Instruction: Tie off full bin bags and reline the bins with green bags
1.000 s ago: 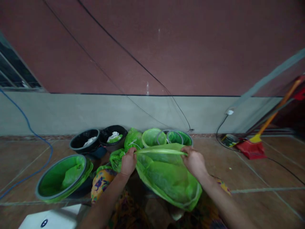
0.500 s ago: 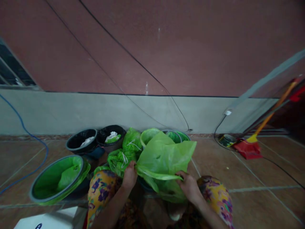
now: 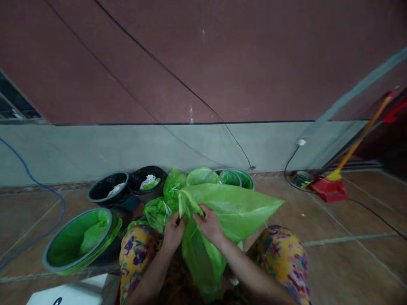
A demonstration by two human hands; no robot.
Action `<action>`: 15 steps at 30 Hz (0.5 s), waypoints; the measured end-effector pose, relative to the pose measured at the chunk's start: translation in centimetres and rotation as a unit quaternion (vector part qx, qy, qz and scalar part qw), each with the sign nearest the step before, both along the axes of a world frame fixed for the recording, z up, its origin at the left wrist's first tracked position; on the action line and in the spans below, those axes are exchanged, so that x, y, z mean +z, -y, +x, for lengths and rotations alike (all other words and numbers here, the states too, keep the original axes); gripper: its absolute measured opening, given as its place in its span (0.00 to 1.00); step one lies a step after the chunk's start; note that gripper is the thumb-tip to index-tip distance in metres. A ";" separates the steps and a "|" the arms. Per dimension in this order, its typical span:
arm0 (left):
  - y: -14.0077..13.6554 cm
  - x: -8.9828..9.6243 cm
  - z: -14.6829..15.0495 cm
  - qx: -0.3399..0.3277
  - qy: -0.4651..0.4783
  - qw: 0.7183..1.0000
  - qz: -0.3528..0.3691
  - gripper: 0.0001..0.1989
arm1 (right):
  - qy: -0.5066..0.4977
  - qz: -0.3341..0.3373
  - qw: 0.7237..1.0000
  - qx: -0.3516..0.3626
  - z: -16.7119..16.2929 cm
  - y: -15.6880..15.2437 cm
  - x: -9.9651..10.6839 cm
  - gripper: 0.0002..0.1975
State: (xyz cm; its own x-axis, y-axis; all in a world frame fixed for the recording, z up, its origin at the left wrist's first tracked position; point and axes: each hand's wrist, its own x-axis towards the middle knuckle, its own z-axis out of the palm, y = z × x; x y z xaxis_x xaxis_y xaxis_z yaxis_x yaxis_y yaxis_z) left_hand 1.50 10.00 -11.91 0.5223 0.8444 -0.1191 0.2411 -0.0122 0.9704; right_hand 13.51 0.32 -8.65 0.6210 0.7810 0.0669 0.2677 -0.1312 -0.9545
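Note:
A green plastic bag (image 3: 235, 207) is spread out in front of me, pointing to the right, with its lower part hanging between my knees. My left hand (image 3: 174, 231) pinches its gathered edge on the left side. Close beside it, my right hand (image 3: 208, 223) is closed on the same bag near that edge. Just beyond my left hand sit two tied green bags; the nearer bag (image 3: 157, 214) and the farther bag (image 3: 174, 182) both have white ties. Behind the spread bag stand green-lined bins (image 3: 203, 176), partly hidden by it.
At left is a tilted bin with a green liner (image 3: 57, 250). Two black-lined bins (image 3: 95, 199) (image 3: 135, 192) holding white scraps stand by the wall. A white box (image 3: 76, 292) lies bottom left, a blue hose (image 3: 32, 173) far left. A red dustpan (image 3: 329, 189) and a can (image 3: 302, 178) are at right.
My right hand has moved left, close to my left hand. The bag's edge is now bunched between them, its far corner stretching right and its lower part hanging down further.

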 end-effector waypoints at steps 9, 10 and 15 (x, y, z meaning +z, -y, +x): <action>2.6 -0.9 -0.5 0.019 0.124 0.971 -0.205 0.23 | -0.133 -0.003 0.986 0.099 -2.6 -2.5 -0.2 0.19; 2.3 -0.8 -0.5 0.027 0.114 0.971 -0.208 0.23 | -0.093 -0.018 0.988 0.118 -2.5 -2.0 0.5 0.20; -0.1 -2.1 -0.7 0.138 0.085 0.964 -0.211 0.16 | 0.269 -0.122 0.948 0.115 -0.6 2.3 3.7 0.32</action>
State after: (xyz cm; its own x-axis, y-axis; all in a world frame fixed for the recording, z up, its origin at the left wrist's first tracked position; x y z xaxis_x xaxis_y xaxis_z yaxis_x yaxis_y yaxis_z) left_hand 0.76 10.08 -14.04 0.3269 0.8486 -0.4159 0.0163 0.4349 0.9003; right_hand 12.89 -1.99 -5.00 0.3603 0.9243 0.1260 0.7559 -0.2102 -0.6200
